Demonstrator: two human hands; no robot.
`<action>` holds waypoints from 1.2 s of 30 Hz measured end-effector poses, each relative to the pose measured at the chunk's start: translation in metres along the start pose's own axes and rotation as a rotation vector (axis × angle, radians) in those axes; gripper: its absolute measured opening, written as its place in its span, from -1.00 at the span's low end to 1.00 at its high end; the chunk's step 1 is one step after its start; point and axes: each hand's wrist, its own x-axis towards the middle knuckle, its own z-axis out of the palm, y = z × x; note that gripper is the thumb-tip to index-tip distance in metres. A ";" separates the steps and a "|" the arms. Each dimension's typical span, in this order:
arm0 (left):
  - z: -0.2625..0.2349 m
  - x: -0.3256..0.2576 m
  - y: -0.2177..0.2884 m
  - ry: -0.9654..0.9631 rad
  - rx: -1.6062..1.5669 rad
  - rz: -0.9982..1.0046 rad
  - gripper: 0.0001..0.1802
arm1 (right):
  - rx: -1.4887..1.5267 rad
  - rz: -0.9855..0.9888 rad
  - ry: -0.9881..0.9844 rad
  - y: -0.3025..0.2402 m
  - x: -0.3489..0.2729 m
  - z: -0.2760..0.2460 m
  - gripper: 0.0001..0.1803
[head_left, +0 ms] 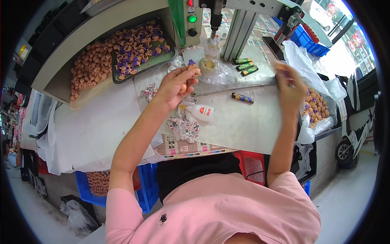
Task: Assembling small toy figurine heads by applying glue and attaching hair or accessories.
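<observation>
The view comes from the wearer's head, through the left one of two side-by-side fisheye lenses, and looks steeply down and forward over the bench (243,126). The pink shirt (235,199) lies nearest, filling the lower middle, with the arms reaching up and away from it. The left hand (177,83) and right hand (291,89) sit at middle range, while the metal machine column (239,36) stands beyond them, cut off by the top edge. So wide is the lens that it takes in the floor (349,195) at the sides, straight edges bowing toward a dark round rim.
</observation>
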 end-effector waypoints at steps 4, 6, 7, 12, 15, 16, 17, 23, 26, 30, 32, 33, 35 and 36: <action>0.017 0.041 -0.010 0.052 0.255 0.116 -0.74 | -0.457 0.295 0.158 0.081 0.006 -0.109 -0.75; 0.024 0.053 -0.018 0.053 0.315 0.188 -0.72 | -0.547 0.377 0.126 0.105 0.002 -0.139 -0.76; 0.026 0.060 -0.022 0.056 0.376 0.260 -0.70 | -0.633 0.458 -0.023 0.117 -0.001 -0.151 -0.76; 0.022 0.093 -0.052 0.108 0.643 0.648 -0.68 | -0.692 0.429 -0.217 0.122 -0.013 -0.149 -0.72; 0.021 0.091 -0.052 0.129 0.727 0.698 -0.69 | -0.326 0.250 -0.199 0.067 0.004 -0.116 -0.73; 0.023 0.091 -0.051 0.141 0.743 0.678 -0.70 | -0.254 0.194 -0.223 0.044 0.013 -0.102 -0.73; 0.027 0.092 -0.051 0.132 0.744 0.679 -0.70 | -0.189 0.140 -0.242 0.019 0.024 -0.089 -0.73; 0.022 0.094 -0.049 0.124 0.699 0.681 -0.74 | 0.157 -0.432 0.157 -0.110 0.094 0.024 -0.74; 0.041 0.087 -0.049 0.124 0.671 0.583 -0.74 | 0.160 -0.271 -0.082 -0.142 0.157 0.046 -0.57; 0.025 0.091 -0.052 0.125 0.637 0.633 -0.73 | 0.535 0.001 -0.166 -0.178 0.185 0.058 -0.36; 0.015 0.092 -0.051 0.142 0.659 0.663 -0.72 | 0.888 -0.006 -0.075 -0.196 0.168 0.038 -0.42; 0.009 0.090 -0.050 0.134 0.644 0.678 -0.72 | 1.014 -0.012 -0.059 -0.210 0.153 0.020 -0.45; 0.014 0.086 -0.053 0.097 0.617 0.683 -0.72 | 0.845 0.064 -0.121 -0.219 0.121 -0.018 -0.50; 0.003 0.081 -0.050 0.149 0.645 0.662 -0.73 | 0.715 0.135 -0.201 -0.220 0.113 -0.021 -0.54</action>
